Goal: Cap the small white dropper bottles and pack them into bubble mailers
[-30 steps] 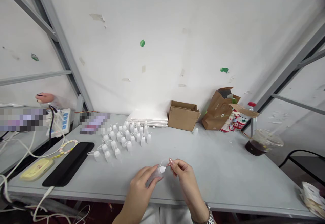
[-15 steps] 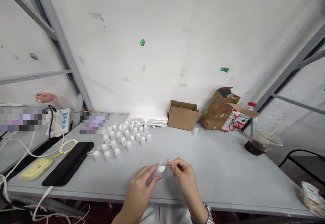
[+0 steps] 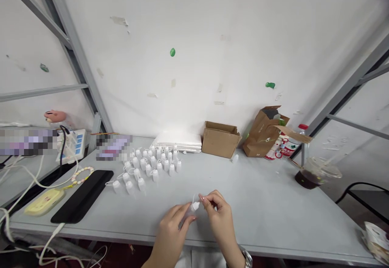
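Note:
Over the front of the table, my left hand (image 3: pixel 173 225) grips a small translucent squeeze bottle (image 3: pixel 195 206) with a white nozzle top, tilted up to the right. A thin white strap stands up from its neck. My right hand (image 3: pixel 217 209) is pinched shut just right of the nozzle, its fingertips close to the strap. What lies between those fingertips is too small to make out. Several similar little bottles (image 3: pixel 141 184) stand upright in loose rows at the left-centre, many with looped straps.
Behind the bottles lies a white stack of sheets (image 3: pixel 179 142) beside an open cardboard box (image 3: pixel 221 140). One small bottle (image 3: pixel 235 158) is near the box. A paper bag (image 3: pixel 258 138) and a drink cup (image 3: pixel 314 175) are at right. A black power bank-like slab (image 3: pixel 83 197) lies left.
My right fingertips have shifted slightly up and away from the nozzle. My left hand still holds the bottle, a little lower and further right in view; the whole view has shifted slightly.

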Action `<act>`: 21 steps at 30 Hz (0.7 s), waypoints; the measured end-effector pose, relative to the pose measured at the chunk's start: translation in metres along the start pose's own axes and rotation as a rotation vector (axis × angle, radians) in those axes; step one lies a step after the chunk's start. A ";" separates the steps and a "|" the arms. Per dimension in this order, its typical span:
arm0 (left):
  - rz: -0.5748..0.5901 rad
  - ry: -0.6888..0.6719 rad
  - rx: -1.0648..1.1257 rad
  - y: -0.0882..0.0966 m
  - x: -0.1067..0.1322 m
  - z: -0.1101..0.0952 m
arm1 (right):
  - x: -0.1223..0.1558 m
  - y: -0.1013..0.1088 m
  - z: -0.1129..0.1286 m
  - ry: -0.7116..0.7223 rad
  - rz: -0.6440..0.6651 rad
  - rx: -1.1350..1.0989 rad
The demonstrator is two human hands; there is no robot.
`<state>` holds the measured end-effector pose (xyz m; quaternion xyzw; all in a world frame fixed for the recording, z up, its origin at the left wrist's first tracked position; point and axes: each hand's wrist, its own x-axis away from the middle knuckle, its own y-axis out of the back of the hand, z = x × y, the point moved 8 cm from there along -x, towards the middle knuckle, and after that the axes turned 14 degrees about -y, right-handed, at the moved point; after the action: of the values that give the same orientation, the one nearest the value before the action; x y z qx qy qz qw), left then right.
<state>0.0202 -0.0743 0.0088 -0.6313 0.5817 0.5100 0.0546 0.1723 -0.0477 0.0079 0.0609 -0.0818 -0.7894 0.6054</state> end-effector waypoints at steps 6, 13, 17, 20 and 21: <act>-0.005 0.048 0.036 -0.006 0.003 0.003 | 0.006 -0.007 0.009 0.103 -0.002 0.098; 0.038 0.171 -0.075 0.008 -0.011 0.045 | 0.004 -0.019 0.042 0.367 0.222 0.315; -0.016 0.271 -0.298 0.034 -0.008 0.088 | -0.057 0.038 0.029 0.273 -0.087 0.341; 0.003 0.314 -0.380 0.042 -0.001 0.105 | -0.114 0.098 -0.003 -0.013 -0.480 0.489; 0.006 0.313 -0.388 0.043 0.001 0.106 | -0.130 0.109 -0.013 -0.070 -0.519 0.523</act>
<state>-0.0756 -0.0181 -0.0199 -0.6998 0.4761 0.5080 -0.1598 0.3118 0.0493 0.0174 0.2053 -0.2833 -0.8707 0.3456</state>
